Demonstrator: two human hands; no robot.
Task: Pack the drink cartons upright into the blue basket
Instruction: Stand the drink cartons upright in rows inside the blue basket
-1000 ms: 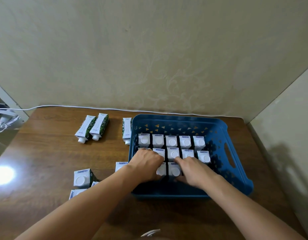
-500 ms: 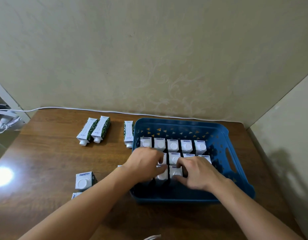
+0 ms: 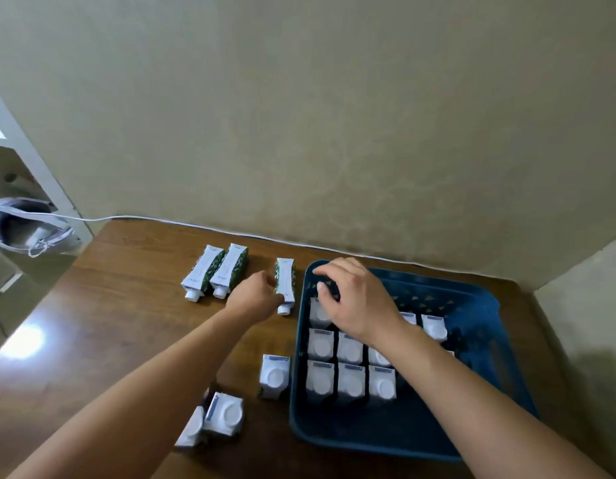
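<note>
Your left hand reaches across the brown wooden counter and curls its fingers on the side of a green-and-white drink carton lying flat, just left of the blue plastic basket. Your right hand hovers over the basket's far left corner, fingers loosely bent and grasping nothing. Upright white-capped cartons stand in rows inside the basket. Two more flat cartons lie further left; three upright ones wait on the counter beside the basket.
</note>
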